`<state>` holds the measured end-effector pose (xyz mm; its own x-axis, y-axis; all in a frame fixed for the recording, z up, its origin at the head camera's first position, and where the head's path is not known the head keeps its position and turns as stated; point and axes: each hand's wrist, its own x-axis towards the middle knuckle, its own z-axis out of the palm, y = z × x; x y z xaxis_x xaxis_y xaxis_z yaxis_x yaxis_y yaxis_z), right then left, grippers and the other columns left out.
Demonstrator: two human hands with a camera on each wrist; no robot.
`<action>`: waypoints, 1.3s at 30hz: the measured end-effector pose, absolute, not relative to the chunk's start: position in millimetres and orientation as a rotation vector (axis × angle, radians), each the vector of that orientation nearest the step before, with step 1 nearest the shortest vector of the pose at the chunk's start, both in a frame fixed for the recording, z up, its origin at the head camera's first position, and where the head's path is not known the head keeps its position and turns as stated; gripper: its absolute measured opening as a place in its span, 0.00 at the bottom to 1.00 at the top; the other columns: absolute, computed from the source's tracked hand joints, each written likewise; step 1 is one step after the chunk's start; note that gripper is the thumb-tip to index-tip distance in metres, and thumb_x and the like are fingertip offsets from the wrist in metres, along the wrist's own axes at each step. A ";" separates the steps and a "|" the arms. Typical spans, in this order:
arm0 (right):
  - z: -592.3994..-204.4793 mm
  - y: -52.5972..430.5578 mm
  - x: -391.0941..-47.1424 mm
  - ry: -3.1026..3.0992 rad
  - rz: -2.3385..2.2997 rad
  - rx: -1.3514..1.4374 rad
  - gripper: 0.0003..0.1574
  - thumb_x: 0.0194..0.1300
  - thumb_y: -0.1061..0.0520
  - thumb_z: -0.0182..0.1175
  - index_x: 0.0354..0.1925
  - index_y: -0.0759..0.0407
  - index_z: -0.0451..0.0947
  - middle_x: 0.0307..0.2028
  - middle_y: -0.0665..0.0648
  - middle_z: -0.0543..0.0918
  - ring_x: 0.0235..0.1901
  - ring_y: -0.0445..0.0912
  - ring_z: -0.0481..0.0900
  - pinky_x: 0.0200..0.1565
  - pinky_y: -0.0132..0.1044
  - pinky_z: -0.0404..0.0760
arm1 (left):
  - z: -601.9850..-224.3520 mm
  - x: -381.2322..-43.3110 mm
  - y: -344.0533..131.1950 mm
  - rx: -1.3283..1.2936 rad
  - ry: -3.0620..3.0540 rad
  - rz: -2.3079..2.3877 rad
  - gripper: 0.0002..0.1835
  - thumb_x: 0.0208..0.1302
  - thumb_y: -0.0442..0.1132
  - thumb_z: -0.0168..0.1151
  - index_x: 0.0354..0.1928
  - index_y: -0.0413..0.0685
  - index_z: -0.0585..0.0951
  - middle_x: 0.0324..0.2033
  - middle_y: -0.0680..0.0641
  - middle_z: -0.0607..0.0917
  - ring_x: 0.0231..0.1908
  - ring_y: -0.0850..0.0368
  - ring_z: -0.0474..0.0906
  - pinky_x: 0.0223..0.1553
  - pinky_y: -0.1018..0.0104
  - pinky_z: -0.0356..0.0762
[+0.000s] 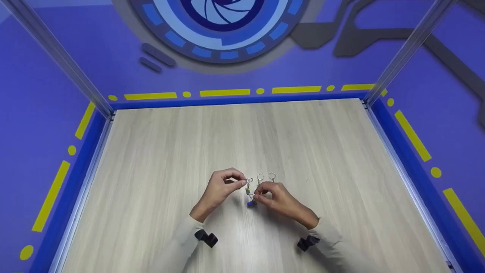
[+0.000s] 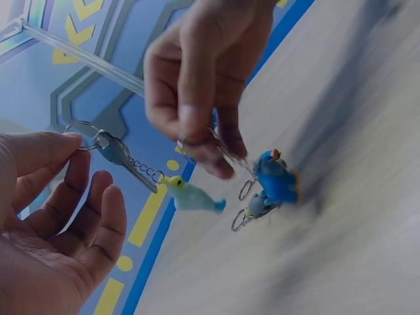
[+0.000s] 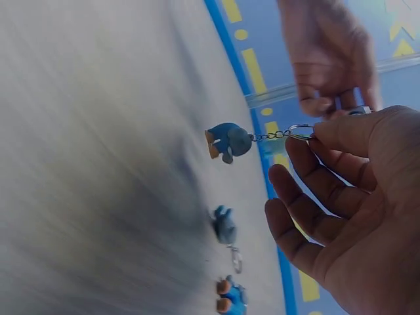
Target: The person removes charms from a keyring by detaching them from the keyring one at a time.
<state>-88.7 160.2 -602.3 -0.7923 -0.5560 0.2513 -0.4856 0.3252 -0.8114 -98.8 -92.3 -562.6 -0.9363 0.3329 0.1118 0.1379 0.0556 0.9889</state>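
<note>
In the head view my left hand is on the left and my right hand close to its right, both above the table. The left thumb and fingertips pinch a split ring that carries a silver key. A short chain on this ring ends in a pale green figure with a yellow head. Between thumb and forefinger, the right hand holds another key ring. From it a chain runs to a small blue animal figure with a grey head and orange feet.
Two more keychains lie on the wooden table just beyond the right hand, their rings showing. The right wrist view shows a blue-grey figure and a blue and orange one. Blue panels wall the table's back and sides.
</note>
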 end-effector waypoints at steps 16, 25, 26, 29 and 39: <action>-616.1 141.1 -120.0 2.754 -1.235 -1.089 0.05 0.71 0.66 0.72 0.39 0.60 0.85 0.39 0.55 0.87 0.43 0.49 0.84 0.47 0.47 0.85 | -557.6 -91.3 -107.8 0.525 2.194 2.013 0.05 0.72 0.33 0.74 0.43 0.37 0.90 0.42 0.45 0.91 0.43 0.56 0.86 0.46 0.65 0.86; -622.0 137.4 -137.4 2.741 -1.243 -0.988 0.06 0.71 0.67 0.70 0.37 0.59 0.83 0.40 0.55 0.86 0.46 0.51 0.81 0.49 0.49 0.83 | -557.2 -90.0 -109.3 0.530 2.179 2.024 0.02 0.72 0.30 0.73 0.43 0.37 0.90 0.41 0.45 0.90 0.44 0.55 0.85 0.46 0.65 0.86; -621.7 137.7 -139.6 2.744 -1.242 -0.982 0.06 0.71 0.67 0.70 0.37 0.60 0.83 0.39 0.56 0.86 0.47 0.52 0.81 0.49 0.50 0.83 | -557.2 -90.3 -108.8 0.536 2.179 2.024 0.03 0.72 0.31 0.73 0.43 0.37 0.90 0.41 0.45 0.90 0.44 0.55 0.85 0.46 0.65 0.86; -622.0 137.9 -147.1 2.757 -1.230 -0.980 0.06 0.70 0.68 0.70 0.37 0.61 0.83 0.39 0.57 0.86 0.48 0.53 0.81 0.51 0.51 0.82 | -556.5 -91.3 -108.1 0.561 2.195 2.008 0.05 0.73 0.34 0.74 0.43 0.37 0.90 0.41 0.46 0.90 0.44 0.55 0.85 0.46 0.63 0.86; -629.5 131.0 -170.5 2.789 -1.185 -0.978 0.05 0.66 0.67 0.71 0.33 0.62 0.85 0.34 0.57 0.85 0.45 0.57 0.80 0.55 0.54 0.77 | -560.8 -93.8 -108.2 0.542 2.220 1.993 0.05 0.73 0.35 0.74 0.43 0.39 0.90 0.41 0.47 0.90 0.44 0.55 0.86 0.46 0.62 0.86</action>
